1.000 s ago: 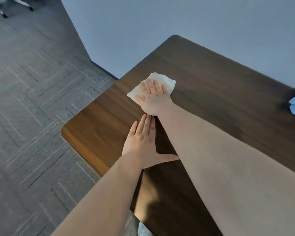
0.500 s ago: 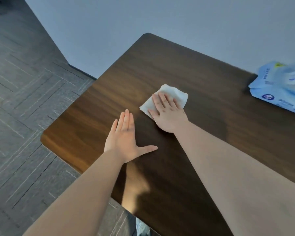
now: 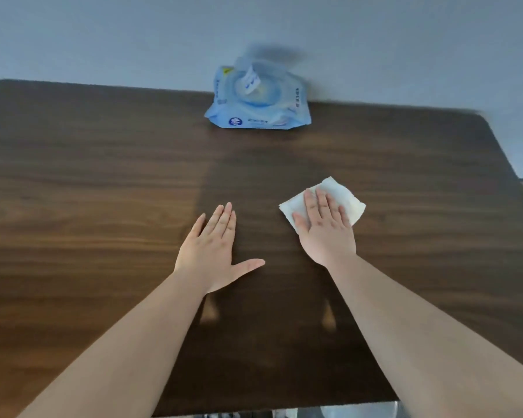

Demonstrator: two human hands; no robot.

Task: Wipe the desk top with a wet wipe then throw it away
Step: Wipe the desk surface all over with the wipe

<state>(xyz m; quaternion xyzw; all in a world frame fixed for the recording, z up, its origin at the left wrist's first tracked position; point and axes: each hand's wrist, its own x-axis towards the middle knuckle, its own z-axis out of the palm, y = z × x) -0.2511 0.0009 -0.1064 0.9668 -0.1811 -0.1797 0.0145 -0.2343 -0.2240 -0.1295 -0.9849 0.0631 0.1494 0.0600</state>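
Observation:
A white wet wipe lies flat on the dark wooden desk top, right of the middle. My right hand presses palm-down on it with fingers stretched out, covering its near half. My left hand rests flat on the bare wood a little to the left, fingers together and thumb spread, holding nothing.
A light blue pack of wet wipes with its lid flap up stands at the desk's far edge against the grey wall. The desk's rounded right corner and its near edge are in view.
My right hand has slid the wipe from the desk's far left corner across to the right of the middle. My view has swung right, bringing the wipes pack fully into sight.

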